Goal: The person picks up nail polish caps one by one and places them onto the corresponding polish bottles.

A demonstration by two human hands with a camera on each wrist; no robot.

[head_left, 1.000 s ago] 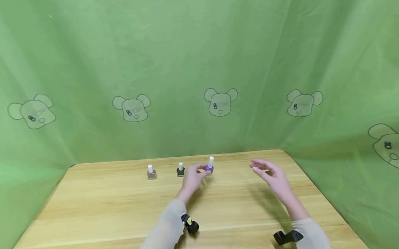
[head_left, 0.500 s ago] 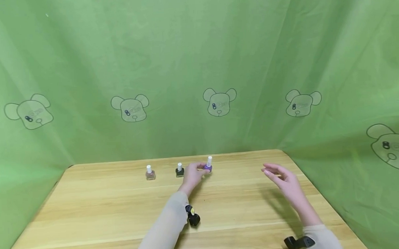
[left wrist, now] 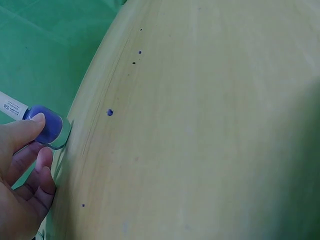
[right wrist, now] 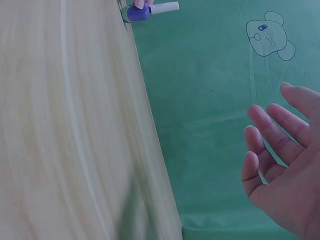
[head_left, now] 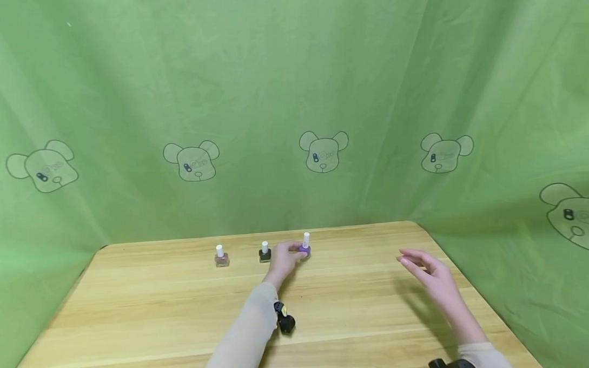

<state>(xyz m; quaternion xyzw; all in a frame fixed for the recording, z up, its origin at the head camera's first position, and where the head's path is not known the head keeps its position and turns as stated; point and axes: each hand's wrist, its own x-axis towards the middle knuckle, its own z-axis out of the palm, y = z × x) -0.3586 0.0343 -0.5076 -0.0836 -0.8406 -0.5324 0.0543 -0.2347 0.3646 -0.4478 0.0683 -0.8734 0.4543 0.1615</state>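
Observation:
My left hand [head_left: 283, 260] pinches a purple nail polish bottle [head_left: 304, 251] with a white cap, upright near the table's back edge. In the left wrist view the thumb presses the side of the purple bottle [left wrist: 46, 122], and its base is right at the tabletop. Left of this hand stands a black nail polish bottle [head_left: 265, 255], and farther left a mauve one [head_left: 221, 259], both white-capped. Over the right side of the table hovers my right hand [head_left: 436, 279], holding nothing, its fingers relaxed and slightly bent in the right wrist view.
The wooden table [head_left: 158, 313] has its back edge close to a green curtain [head_left: 252, 99] printed with bear heads. Small dark purple spots [left wrist: 110, 112] dot the wood in the left wrist view. Each sleeve carries a black wrist camera [head_left: 286, 321].
My right hand has moved to the right and toward me, away from the bottles. The left hand has shifted the purple bottle very slightly left and still pinches it.

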